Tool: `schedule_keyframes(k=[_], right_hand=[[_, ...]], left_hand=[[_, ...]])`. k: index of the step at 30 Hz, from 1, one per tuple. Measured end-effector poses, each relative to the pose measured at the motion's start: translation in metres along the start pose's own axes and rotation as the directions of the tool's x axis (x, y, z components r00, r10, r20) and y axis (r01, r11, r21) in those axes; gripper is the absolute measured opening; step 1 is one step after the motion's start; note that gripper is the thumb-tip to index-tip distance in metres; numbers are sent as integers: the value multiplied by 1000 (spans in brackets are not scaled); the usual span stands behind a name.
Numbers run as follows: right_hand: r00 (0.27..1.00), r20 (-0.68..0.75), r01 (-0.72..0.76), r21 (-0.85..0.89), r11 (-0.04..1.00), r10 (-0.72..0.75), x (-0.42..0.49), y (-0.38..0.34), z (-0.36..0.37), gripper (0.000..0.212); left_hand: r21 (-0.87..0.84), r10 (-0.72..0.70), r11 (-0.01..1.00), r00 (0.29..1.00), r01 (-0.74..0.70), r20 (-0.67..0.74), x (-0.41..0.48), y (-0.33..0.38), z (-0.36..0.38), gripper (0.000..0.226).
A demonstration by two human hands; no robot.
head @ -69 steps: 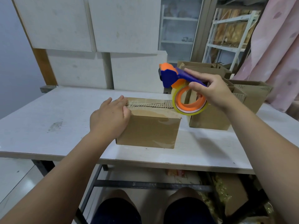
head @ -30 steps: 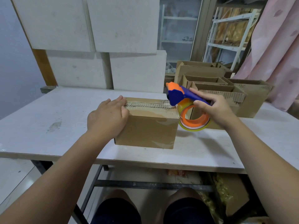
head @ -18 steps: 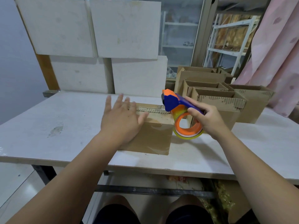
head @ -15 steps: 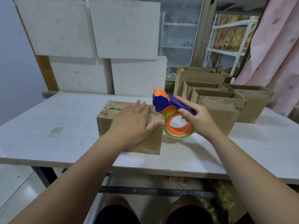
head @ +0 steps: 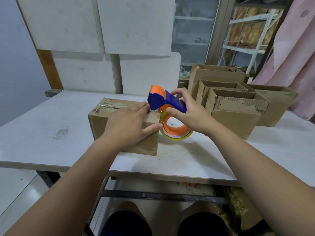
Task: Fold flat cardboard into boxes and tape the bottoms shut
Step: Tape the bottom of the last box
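Room: white panels stand behind a white table; metal shelves and a pink curtain fill the far right.
Table: scuffed top, with a dark smudge left of the box.
Open boxes: a cluster of folded cardboard boxes stands on the right part of the table, open side up, just behind the right hand; they crowd that side, while the left part of the table holds only the smudge.
Box: a closed cardboard box sits near the front edge of the table, roughly in the middle, its flap seam on top (rough torn paper shows along it).
Tape dispenser: blue and orange tape dispenser with a roll of tape hanging under it; its head meets the right end of the box top, the roll just beside the box's right side.
Left hand: left hand lies flat on the box top, palm down, fingers spread loosely toward the dispenser, thumb hooked over the right front corner; it covers much of the seam.
Right hand: right hand is wrapped around the dispenser's blue handle, thumb underneath, fingers curled over the top, wrist angled in from the right.
Under the table: a dark metal crossbar and the person's knees in dark shorts.
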State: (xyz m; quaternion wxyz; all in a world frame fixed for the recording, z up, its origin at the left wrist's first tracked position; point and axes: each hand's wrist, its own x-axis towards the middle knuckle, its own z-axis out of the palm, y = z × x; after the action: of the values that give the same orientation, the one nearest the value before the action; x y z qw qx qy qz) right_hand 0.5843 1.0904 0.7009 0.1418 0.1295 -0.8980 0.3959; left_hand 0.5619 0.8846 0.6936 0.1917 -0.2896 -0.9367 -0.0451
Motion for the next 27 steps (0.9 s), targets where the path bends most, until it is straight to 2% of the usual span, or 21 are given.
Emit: schedule_keyframes(k=[3,9,11,14,15,19,22,25,27], right_hand=[[999,-43,20,-9,1000,-21,5,0,2,44],[987,-158,36,213,976,-2,-3,14,-11,59],[989,-148,27,185,982,1,-8,18,-5,53],[999,-43,-14,25,1000,15,-13,25,1,49],[999,-37,-23,26,999,24,-14,26,0,49],[993,-118,-1,167,986,21,-16,23,-17,53],[990,-140,24,224,974,8,-17,21,-28,58],[992,-127,-2,123,992,18,-20,23,-28,59],[999,-33,-11,-133,991,7,-22,27,-23,58]], left_hand=[[-18,-47,999,999,47,3,-1,0,0,103],[1,-97,995,995,97,37,-1,3,-3,98],[2,-97,995,994,97,40,-1,3,-3,97],[-6,-98,995,994,98,47,-2,2,-3,97],[-6,-99,995,994,100,46,-2,2,-3,97],[-6,-110,994,994,110,17,-2,1,-1,93],[-74,-138,988,990,139,19,-2,-1,3,106],[-56,-165,984,986,167,36,0,-1,3,112],[-28,-157,987,987,158,34,0,1,1,100]])
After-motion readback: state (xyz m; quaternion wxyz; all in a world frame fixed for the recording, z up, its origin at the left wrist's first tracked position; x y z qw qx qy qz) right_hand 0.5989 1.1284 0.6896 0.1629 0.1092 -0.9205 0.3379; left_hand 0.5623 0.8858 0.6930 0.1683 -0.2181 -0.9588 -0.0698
